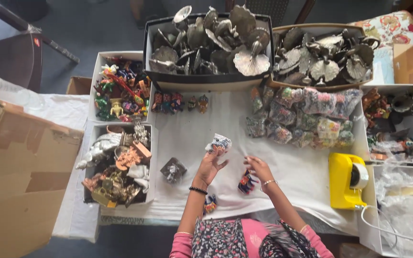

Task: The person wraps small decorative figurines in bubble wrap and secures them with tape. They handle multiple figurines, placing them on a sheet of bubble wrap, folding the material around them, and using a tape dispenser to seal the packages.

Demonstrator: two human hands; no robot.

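Head view: my left hand (210, 166) grips a wrapped figurine (219, 143) above the tabletop (302, 172); my right hand (259, 167), fingers curled, pinches a painted figurine (246, 183).

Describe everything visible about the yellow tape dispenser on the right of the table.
The tape dispenser is a bright yellow, blocky desktop unit that looks like plastic. A whitish tape roll sits in its right side, partly sticking out. It lies flat on the white cloth, near the table's right edge, beside a white box holding clear plastic bags. A white cable runs from near its lower right corner. No hand touches it; the right hand is well to its left.
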